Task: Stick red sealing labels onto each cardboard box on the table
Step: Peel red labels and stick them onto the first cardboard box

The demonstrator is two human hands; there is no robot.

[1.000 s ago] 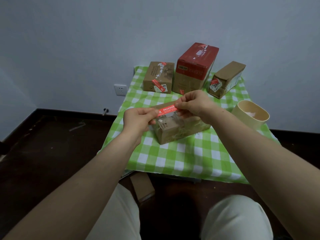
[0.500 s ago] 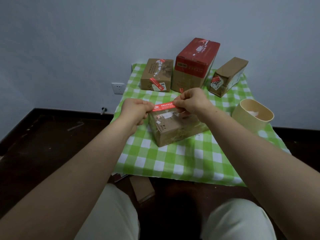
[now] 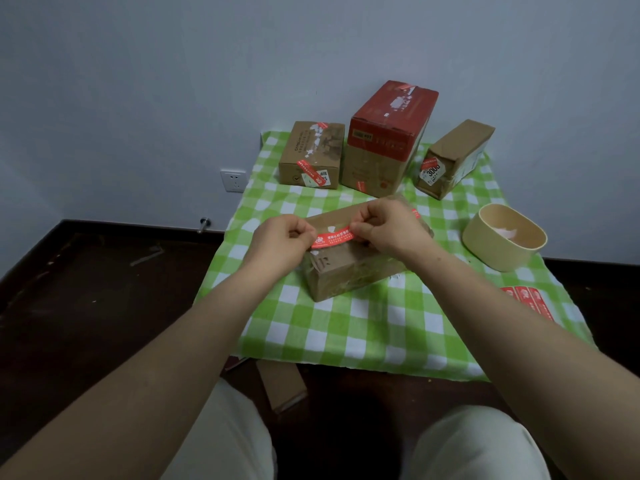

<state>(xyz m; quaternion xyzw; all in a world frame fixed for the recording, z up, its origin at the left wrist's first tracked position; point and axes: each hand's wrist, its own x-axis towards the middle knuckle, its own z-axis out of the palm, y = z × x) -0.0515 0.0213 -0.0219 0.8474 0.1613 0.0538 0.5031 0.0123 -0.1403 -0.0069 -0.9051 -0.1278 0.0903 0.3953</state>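
Note:
A brown cardboard box [image 3: 343, 275] lies in the middle of the green checked tablecloth [image 3: 346, 327]. Above its top near edge a red sealing label [image 3: 331, 238] is stretched level. My left hand [image 3: 282, 242] pinches the label's left end and my right hand [image 3: 384, 225] pinches its right end. Whether the label touches the box cannot be told. At the back stand a small brown box [image 3: 311, 157], a tall red-topped box [image 3: 384, 140] and a tilted brown box [image 3: 453, 157], each with a red label on it.
A tan oval container [image 3: 502, 237] with pale scraps inside sits at the right. Several spare red labels [image 3: 526, 299] lie on the cloth near my right forearm. A flat cardboard piece [image 3: 280, 386] lies on the dark floor below the table edge. A wall socket [image 3: 233, 180] is at the left.
Both hands have brought the stretched label lower, down to the top near edge of the middle box. The camera has shifted, so the spare labels at the right now show.

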